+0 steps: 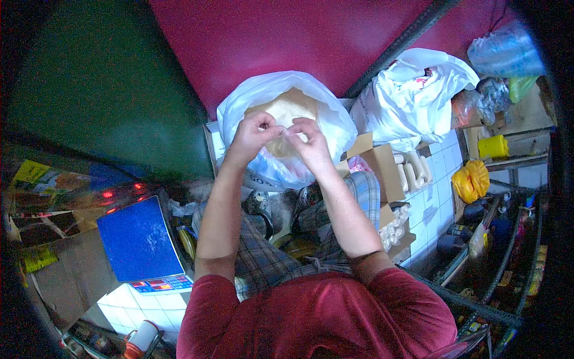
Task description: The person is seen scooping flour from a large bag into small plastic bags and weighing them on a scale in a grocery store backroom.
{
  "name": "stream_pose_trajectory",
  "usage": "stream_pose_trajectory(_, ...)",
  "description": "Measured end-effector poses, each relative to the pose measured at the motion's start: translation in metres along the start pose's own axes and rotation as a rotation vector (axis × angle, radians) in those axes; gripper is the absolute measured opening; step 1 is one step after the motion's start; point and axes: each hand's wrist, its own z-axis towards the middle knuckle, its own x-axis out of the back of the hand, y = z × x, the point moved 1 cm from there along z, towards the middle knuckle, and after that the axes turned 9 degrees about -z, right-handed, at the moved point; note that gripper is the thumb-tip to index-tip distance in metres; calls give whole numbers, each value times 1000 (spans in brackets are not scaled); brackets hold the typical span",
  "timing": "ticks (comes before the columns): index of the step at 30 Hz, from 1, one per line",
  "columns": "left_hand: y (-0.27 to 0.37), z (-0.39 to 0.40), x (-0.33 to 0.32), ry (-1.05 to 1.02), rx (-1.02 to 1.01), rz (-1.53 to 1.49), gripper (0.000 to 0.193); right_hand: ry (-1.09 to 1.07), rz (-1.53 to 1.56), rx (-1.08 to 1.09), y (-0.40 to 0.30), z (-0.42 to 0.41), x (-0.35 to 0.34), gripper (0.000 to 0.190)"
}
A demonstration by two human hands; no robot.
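A large white plastic sack (287, 83) stands wide open in front of me, with a pale tan, powdery or grainy content (293, 104) inside. Over its mouth, my left hand (258, 134) and my right hand (309, 141) meet with fingertips nearly touching. Both pinch the top of a thin clear plastic bag (279, 144), which hangs between them. What the small bag holds is hard to make out. Shiny clear plastic (271, 168) lies at the sack's near side, under my hands.
A digital scale (139, 238) with a blue plate stands at left. Right of the sack are an open cardboard box (383, 172), filled long pale bags (412, 170), another white sack (403, 103) and clear knotted bags (394, 229). Metal shelving (471, 300) is at lower right.
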Motion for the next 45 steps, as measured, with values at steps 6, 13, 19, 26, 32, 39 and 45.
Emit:
stream_pose_trajectory(6,2,-4,-3,-107,22,-43,17,-221,588,-302,5,14,-12,14)
stream_pose_trajectory(13,4,-1,3,-148,256,-158,16,-156,420,-169,2,18,-8,7)
stream_pose_trajectory(19,-15,6,14,102,132,-430,13,-93,157,-23,-7,15,-5,9)
stream_pose_trajectory(26,-21,2,0,79,139,168,8,32,-48,162,-12,12,-11,10)
stream_pose_trajectory(32,-13,4,6,388,-86,-42,6,2,-347,310,-12,9,-12,8)
stream_pose_trajectory(39,9,-2,-6,138,-384,522,14,142,-194,108,13,41,8,14)
stream_pose_trajectory(45,21,1,35,338,-371,553,26,-537,-471,-167,17,27,2,25)
